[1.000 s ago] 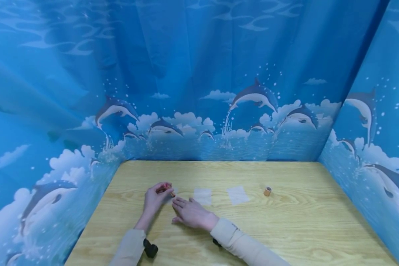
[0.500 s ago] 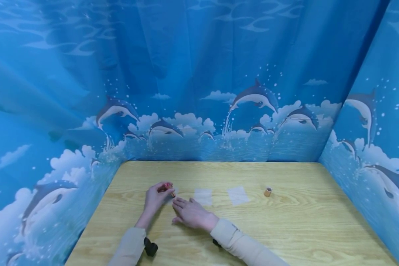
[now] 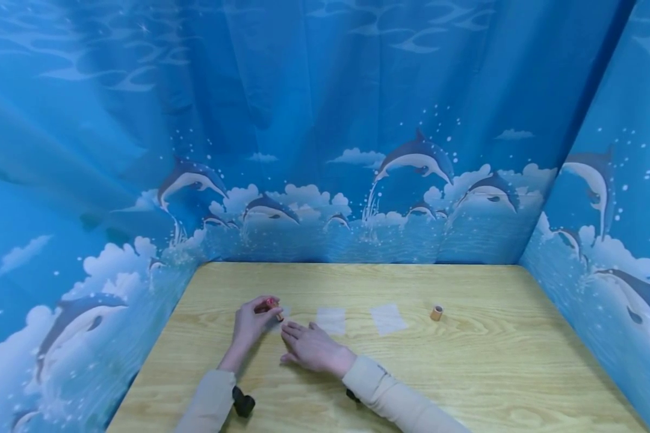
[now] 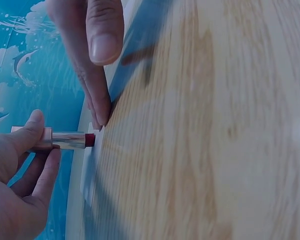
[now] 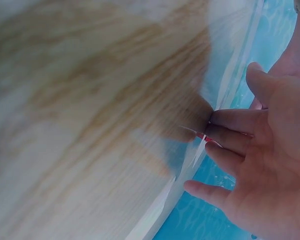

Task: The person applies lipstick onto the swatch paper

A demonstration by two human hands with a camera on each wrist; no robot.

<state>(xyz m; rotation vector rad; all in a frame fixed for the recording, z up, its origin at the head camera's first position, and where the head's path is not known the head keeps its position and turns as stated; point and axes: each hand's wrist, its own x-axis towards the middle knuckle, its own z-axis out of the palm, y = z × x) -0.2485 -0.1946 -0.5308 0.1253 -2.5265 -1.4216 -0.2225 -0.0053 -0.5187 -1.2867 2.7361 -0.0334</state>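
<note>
Left hand (image 3: 248,325) pinches lipstick (image 4: 68,140) between thumb and fingers; red tip is down at leftmost white sheet (image 3: 286,311); right hand (image 3: 315,349) has fingers extended, fingertips just beside the tip; middle sheet (image 3: 331,320) and right sheet (image 3: 388,318) lie on wooden table (image 3: 493,361); copper-coloured tube (image 3: 436,313) sits well apart.
</note>
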